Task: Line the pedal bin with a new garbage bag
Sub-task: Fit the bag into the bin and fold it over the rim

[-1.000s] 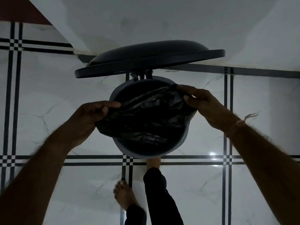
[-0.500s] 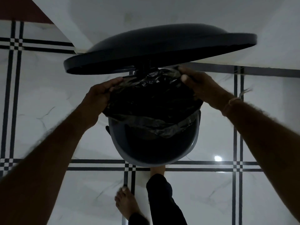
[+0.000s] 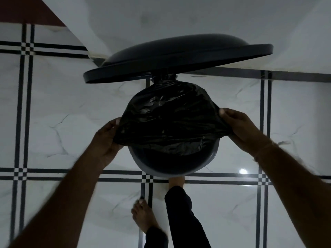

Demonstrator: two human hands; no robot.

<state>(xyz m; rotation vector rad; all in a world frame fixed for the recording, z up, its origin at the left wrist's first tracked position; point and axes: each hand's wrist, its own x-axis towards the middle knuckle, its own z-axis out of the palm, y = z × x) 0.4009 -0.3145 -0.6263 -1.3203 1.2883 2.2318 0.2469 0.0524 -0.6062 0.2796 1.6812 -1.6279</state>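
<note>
Person seen from above: both forearms bare, without sleeves. Left hand (image 3: pixel 105 140) and right hand (image 3: pixel 240 127) bare; a thin thread band (image 3: pixel 263 149) circles the right wrist. Dark trouser legs (image 3: pixel 184 217); feet bare (image 3: pixel 143 215).

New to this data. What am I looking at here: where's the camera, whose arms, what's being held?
There is no robot. One wide-angle camera sits on a person's head, looking down at a tiled floor. A round pedal bin stands there with its lid raised; one foot reaches under the bin's front edge, likely on the pedal, which is hidden. The left hand and right hand each grip a side of a black garbage bag, stretched over the far part of the rim. The near rim is still bare.
</note>
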